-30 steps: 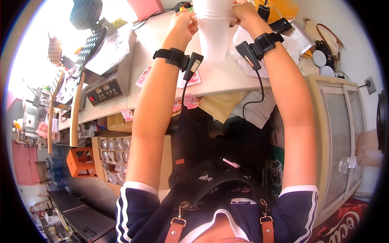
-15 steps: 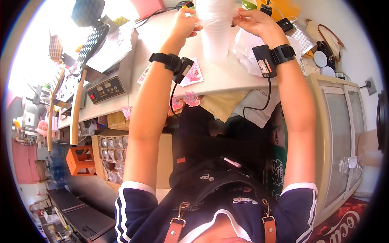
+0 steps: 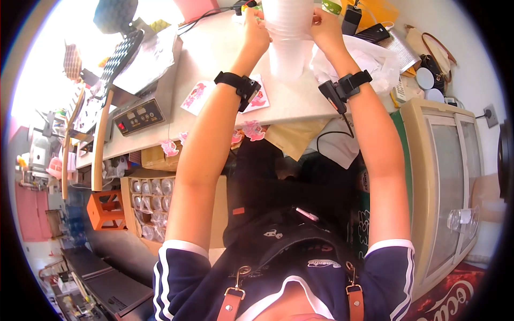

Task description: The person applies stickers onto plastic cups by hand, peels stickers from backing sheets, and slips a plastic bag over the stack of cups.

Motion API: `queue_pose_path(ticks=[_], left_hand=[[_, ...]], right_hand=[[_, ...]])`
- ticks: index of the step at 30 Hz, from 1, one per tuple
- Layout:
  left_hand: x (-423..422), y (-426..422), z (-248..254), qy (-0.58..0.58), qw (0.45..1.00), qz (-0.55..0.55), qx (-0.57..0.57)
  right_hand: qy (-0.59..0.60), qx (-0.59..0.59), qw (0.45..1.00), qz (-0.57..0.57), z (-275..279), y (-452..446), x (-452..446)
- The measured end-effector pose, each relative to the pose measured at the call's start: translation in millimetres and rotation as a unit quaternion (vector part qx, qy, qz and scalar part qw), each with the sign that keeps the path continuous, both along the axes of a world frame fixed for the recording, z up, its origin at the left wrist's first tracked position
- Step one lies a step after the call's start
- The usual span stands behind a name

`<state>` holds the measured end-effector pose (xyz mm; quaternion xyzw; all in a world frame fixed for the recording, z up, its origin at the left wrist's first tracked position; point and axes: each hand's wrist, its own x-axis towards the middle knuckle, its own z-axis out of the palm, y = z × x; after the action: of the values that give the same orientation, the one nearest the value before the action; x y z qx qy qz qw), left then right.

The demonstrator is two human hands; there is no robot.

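A tall stack of translucent plastic cups (image 3: 286, 53) stands on the counter at the top of the view, with thin clear plastic film (image 3: 289, 33) around its middle. My left hand (image 3: 257, 33) is at the stack's left side, fingers curled and closed on the film. Opposite it, my right hand (image 3: 326, 31) has its thumb and fingers pinched at the right edge of the film. The upper end of the stack runs out of view. Both wrists wear black straps with small boxes.
Pink printed cards (image 3: 195, 98) lie on the counter (image 3: 289, 109) before the stack. A waffle maker (image 3: 139, 115) stands left. White plastic bags (image 3: 356, 64) and a phone (image 3: 373, 33) are at right. Below are a box of cups (image 3: 152, 203), an orange stool (image 3: 106, 210) and a glass-door cabinet (image 3: 444, 176).
Both hands have drawn closer to the stack's sides, and the forearms have moved inward. The film stretched across the cups now sits lower and nearer to them.
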<state>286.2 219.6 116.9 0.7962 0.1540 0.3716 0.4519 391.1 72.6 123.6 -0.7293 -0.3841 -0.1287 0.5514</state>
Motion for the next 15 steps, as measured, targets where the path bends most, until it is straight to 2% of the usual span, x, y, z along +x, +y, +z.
queue_pose_path(ticks=[1,3,5,7,9,10,12,15], left_hand=[[-1.1,-1.3,0.9,-0.001,1.0,0.007,-0.006],[-4.4,-4.8,0.7,0.009,1.0,0.019,0.012],[-3.5,-5.2,-0.4,0.018,0.999,0.028,0.029],[0.6,-1.4,-1.2,0.036,0.999,0.024,-0.028],[1.4,7.0,0.9,0.026,0.998,0.005,-0.059],[1.4,10.3,0.8,0.018,0.996,-0.012,-0.089],[-8.2,1.0,15.7,0.028,0.992,-0.01,-0.123],[-14.3,-4.7,21.9,0.03,0.979,-0.015,-0.2]], right_hand=[[0.0,0.0,1.0,0.001,0.0,2.0,1.0],[-0.074,-0.062,0.994,-0.054,-1.0,6.7,6.9],[-0.067,-0.077,0.993,-0.064,-2.5,10.3,10.1],[-0.061,-0.091,0.991,-0.075,-0.8,10.5,13.6],[0.088,-0.086,0.992,-0.005,4.7,10.8,15.6],[0.089,-0.085,0.992,-0.005,8.9,9.7,18.3],[0.2,-0.054,0.97,0.126,15.7,5.4,25.6],[0.269,0.011,0.953,0.139,16.2,7.4,25.3]])
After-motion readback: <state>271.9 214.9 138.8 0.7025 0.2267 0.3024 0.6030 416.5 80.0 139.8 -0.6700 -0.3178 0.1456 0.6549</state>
